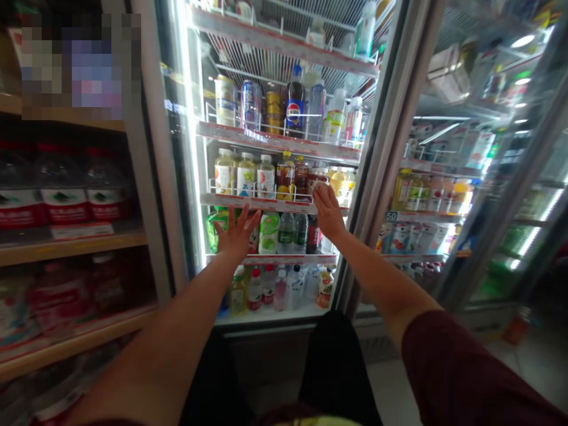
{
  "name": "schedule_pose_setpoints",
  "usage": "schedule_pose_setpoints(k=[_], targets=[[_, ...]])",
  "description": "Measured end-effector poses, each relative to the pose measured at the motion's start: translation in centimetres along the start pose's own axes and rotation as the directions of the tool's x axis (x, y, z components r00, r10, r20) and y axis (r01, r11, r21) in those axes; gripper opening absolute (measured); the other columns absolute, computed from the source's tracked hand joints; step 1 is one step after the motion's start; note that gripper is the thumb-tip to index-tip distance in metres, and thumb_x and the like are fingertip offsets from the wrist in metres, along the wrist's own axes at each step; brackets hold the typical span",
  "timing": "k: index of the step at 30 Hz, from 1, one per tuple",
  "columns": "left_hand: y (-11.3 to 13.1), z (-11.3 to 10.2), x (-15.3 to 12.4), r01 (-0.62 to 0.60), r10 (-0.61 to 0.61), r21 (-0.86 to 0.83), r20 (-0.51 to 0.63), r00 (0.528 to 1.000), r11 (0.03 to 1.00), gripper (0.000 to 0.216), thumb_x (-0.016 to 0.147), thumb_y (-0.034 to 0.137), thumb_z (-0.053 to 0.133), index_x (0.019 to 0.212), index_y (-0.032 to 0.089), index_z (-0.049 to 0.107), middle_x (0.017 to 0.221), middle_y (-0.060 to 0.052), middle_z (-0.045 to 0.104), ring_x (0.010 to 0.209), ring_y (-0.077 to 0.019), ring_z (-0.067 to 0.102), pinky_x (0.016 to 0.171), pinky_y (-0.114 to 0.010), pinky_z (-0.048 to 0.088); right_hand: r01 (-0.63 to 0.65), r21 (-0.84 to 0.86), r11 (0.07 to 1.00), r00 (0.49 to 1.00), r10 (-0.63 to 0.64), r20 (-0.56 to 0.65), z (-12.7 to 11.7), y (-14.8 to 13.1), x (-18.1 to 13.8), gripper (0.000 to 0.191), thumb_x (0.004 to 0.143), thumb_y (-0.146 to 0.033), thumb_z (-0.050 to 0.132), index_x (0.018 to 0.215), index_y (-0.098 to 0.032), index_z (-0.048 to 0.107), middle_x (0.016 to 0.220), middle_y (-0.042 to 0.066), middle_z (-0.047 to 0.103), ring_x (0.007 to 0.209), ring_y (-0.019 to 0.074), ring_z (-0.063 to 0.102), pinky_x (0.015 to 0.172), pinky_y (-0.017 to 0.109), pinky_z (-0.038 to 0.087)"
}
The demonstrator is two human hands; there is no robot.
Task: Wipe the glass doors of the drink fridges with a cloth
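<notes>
Brown bottle [319,174] noted on the middle shelf [279,205] of a lit fridge [270,325], its lower part partly covered by the right hand [329,214]. The right arm is stretched forward and inward from a dark red sleeve [448,355]; the hand is raised with the back and thumb side in view, and the fingers are held close together and pointed up at the bottle. Whether the bottle is gripped, touched or only neared cannot be told.

The left hand [235,236] is held somewhat lower, at the end of a bare, extended forearm. Its fingers are spread and bent a little, with nothing grasped; it is placed in front of a green pack [212,235], and contact with the shelf edge above cannot be judged.

Between the hands a gap is left, in which a pale green bottle [268,234] and clear bottles [293,235] are seen. The right side is bounded by a metal post [377,154], near the right wrist; on the left, more room is found between the hand and the light strip [188,89]. Below, the lower shelf edge [290,259] is crossed by the left wrist, and bottom-row bottles [255,290] are framed by both forearms. Dark trouser legs [337,367] are bent close before the fridge base.
</notes>
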State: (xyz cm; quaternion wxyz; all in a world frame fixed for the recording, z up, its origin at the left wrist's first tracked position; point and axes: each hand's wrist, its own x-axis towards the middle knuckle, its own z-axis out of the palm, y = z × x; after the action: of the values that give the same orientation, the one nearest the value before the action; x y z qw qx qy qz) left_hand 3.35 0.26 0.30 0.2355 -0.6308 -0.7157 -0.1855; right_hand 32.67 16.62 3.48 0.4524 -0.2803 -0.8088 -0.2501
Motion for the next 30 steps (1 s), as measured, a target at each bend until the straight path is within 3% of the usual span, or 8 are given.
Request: schedule_pose_setpoints(k=[3, 6, 13, 15, 19, 25, 27, 30], targets=[[-0.1, 0.2, 0.0, 0.004, -0.004, -0.005, -0.005, 1.0, 1.0, 0.118, 0.09, 0.027, 0.09, 0.182, 0.04, 0.018, 0.193, -0.009, -0.001, 0.175, -0.0475, -0.017, 0.131, -0.091, 0.007, 0.196, 0.023, 0.98, 0.961, -0.196, 0.196, 0.9, -1.6, -2.0, 0.073, 0.103, -0.002, 0.048, 0.171, -0.026, 0.056, 0.179, 0.004, 0.05, 0.176, 0.0252, 0.025, 0.145, 0.055, 0.028], [-0.3, 0.3, 0.0, -0.009, 0.009, -0.001, -0.007, 1.0, 1.0, 0.116, 0.091, 0.026, 0.088, 0.183, 0.038, 0.018, 0.193, -0.009, -0.001, 0.175, -0.0479, -0.016, 0.131, -0.091, 0.008, 0.416, 0.1, 0.904, 0.822, -0.421, 0.384, 0.6, -1.5, -2.9, 0.071, 0.103, -0.001, 0.05, 0.168, -0.029, 0.059, 0.176, 0.003, 0.054, 0.173, 0.0228, 0.035, 0.142, 0.052, 0.035], [-0.1, 0.1, 0.0, 0.008, -0.008, 0.01, 0.006, 1.0, 1.0, 0.114, 0.092, 0.028, 0.088, 0.183, 0.038, 0.019, 0.192, -0.009, -0.003, 0.175, -0.0462, -0.017, 0.132, -0.09, 0.009, -0.006, -0.028, 1.0, 1.0, 0.006, 0.021, -0.6, 1.0, -1.1, 0.075, 0.103, -0.001, 0.044, 0.175, -0.022, 0.05, 0.183, 0.008, 0.044, 0.177, 0.0302, 0.022, 0.145, 0.064, 0.024], [0.0, 0.0, 0.0, 0.004, -0.004, 0.007, 0.005, 1.0, 1.0, 0.116, 0.091, 0.027, 0.088, 0.182, 0.039, 0.017, 0.192, -0.009, -0.003, 0.175, -0.0459, -0.018, 0.132, -0.09, 0.008, 0.098, -0.007, 0.995, 0.988, -0.097, 0.119, 0.0, 0.1, -2.2, 0.075, 0.102, -0.001, 0.047, 0.173, -0.024, 0.052, 0.181, 0.008, 0.047, 0.177, 0.0287, 0.025, 0.145, 0.063, 0.026], [0.0, -0.1, -0.1, -0.002, 0.002, 0.008, 0.021, 1.0, 1.0, 0.118, 0.092, 0.029, 0.088, 0.182, 0.04, 0.013, 0.192, -0.01, -0.003, 0.175, -0.0474, -0.016, 0.131, -0.091, 0.01, 0.425, 0.101, 0.899, 0.817, -0.43, 0.384, 0.1, -0.7, -2.6, 0.073, 0.1, 0.001, 0.053, 0.167, -0.028, 0.061, 0.175, 0.005, 0.057, 0.173, 0.0233, 0.035, 0.142, 0.054, 0.035], [-0.4, 0.6, 0.1, -0.011, 0.011, -0.002, -0.023, 1.0, 1.0, 0.121, 0.09, 0.027, 0.087, 0.181, 0.044, 0.009, 0.192, -0.007, -0.002, 0.175, -0.0474, -0.014, 0.129, -0.093, 0.011, 0.04, -0.057, 0.998, 0.997, -0.036, 0.073, -0.9, 0.1, 0.1, 0.071, 0.104, -0.001, 0.046, 0.171, -0.021, 0.056, 0.183, 0.008, 0.044, 0.177, 0.0296, 0.023, 0.146, 0.059, 0.027], [-0.4, 0.8, 0.2, -0.009, 0.009, -0.004, -0.036, 0.999, 1.0, 0.121, 0.09, 0.028, 0.087, 0.181, 0.044, 0.009, 0.192, -0.007, -0.002, 0.175, -0.0476, -0.014, 0.129, -0.093, 0.01, 0.128, -0.052, 0.99, 0.979, -0.118, 0.166, -0.5, -0.8, -0.7, 0.068, 0.103, -0.002, 0.05, 0.169, -0.019, 0.059, 0.181, 0.009, 0.047, 0.177, 0.0302, 0.025, 0.145, 0.058, 0.028], [-0.4, 0.9, 0.3, -0.005, 0.005, 0.01, -0.026, 1.0, 1.0, 0.118, 0.09, 0.027, 0.087, 0.181, 0.042, 0.013, 0.191, -0.008, -0.002, 0.175, -0.0465, -0.013, 0.13, -0.092, 0.012, 0.385, 0.046, 0.922, 0.843, -0.371, 0.39, 0.0, -1.4, -2.0, 0.07, 0.102, 0.0, 0.053, 0.166, -0.024, 0.062, 0.174, 0.007, 0.057, 0.173, 0.0255, 0.035, 0.143, 0.053, 0.034]])
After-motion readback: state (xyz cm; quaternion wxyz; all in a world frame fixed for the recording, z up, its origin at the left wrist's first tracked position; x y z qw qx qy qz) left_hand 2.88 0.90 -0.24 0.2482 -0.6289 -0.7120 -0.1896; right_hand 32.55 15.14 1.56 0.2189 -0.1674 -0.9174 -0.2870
